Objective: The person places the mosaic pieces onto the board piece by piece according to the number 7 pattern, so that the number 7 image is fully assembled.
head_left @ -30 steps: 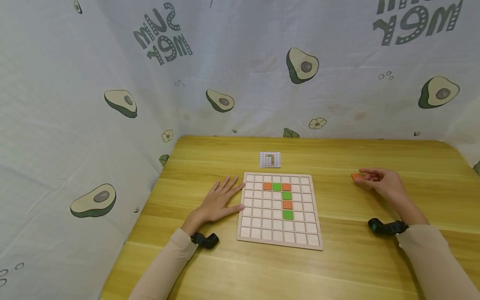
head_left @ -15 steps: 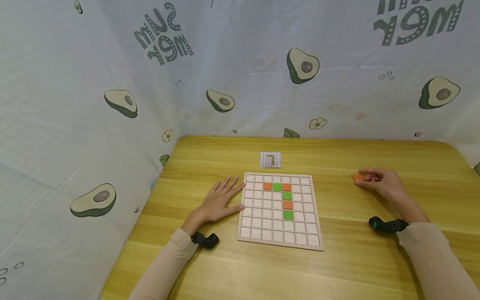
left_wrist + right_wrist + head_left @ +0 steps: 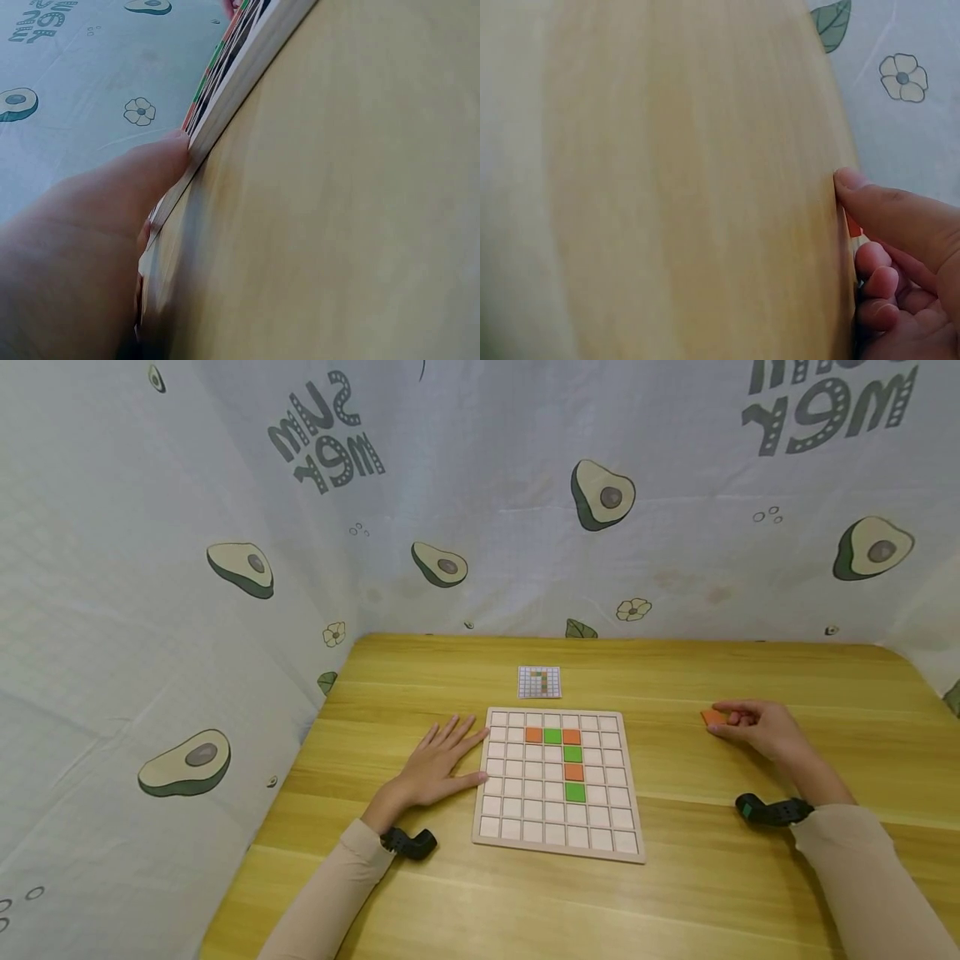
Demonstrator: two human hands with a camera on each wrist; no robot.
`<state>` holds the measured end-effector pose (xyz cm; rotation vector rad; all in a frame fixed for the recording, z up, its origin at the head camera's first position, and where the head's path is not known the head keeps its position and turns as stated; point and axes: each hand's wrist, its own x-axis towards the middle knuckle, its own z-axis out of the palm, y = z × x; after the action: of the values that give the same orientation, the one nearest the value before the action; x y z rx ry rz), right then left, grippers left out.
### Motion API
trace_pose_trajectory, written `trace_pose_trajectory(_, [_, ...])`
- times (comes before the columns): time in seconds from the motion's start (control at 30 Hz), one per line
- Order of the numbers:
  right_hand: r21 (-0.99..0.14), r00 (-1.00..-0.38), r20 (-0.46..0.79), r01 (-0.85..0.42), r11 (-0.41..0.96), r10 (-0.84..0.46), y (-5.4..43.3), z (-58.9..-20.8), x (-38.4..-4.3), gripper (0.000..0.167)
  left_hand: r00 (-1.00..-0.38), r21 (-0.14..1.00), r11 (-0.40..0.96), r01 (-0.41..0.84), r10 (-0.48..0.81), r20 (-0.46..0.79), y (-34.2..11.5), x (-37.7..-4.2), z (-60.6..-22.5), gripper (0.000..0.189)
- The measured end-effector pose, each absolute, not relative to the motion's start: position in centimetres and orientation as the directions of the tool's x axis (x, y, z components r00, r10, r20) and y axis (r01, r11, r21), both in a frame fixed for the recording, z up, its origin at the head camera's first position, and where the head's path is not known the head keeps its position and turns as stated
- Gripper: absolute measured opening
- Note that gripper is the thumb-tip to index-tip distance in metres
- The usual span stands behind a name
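Note:
In the head view my right hand [image 3: 768, 732] pinches a small orange square tile [image 3: 711, 717] at the table surface, right of the board. The right wrist view shows the thumb on the tile's near side, its other fingers curled, and only a sliver of orange tile [image 3: 853, 227] visible. My left hand [image 3: 431, 768] lies flat with spread fingers, thumb and index tip touching the left edge of a wooden grid board [image 3: 555, 849]. Orange and green tiles alternate on the board: a row of three near the top, then a column running down from its right end, ending in a green tile [image 3: 575, 792].
A small printed card [image 3: 539, 682] with a coloured grid pattern lies behind the board. The wooden table [image 3: 465, 902] meets a white curtain [image 3: 495, 577] with avocado prints at its back and left. Each wrist wears a black strapped camera.

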<state>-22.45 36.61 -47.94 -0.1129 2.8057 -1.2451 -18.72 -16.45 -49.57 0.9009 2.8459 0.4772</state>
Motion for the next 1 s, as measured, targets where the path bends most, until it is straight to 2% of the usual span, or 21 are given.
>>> trace_pose_trajectory(0.63, [-0.75, -0.994, -0.074, 0.0, 0.662, -0.083, 36.33, -47.49, -22.25, 0.055, -0.822, 0.334, 0.783, 0.524, 0.567, -0.04, -16.49, -18.73, -49.61, 0.075])
trace_pose_trajectory(1.0, [-0.728, -0.991, -0.042, -0.057, 0.683, -0.127, 36.43, -47.55, -22.37, 0.049, -0.822, 0.337, 0.78, 0.528, 0.569, -0.028, -16.51, -18.72, -49.65, 0.075])
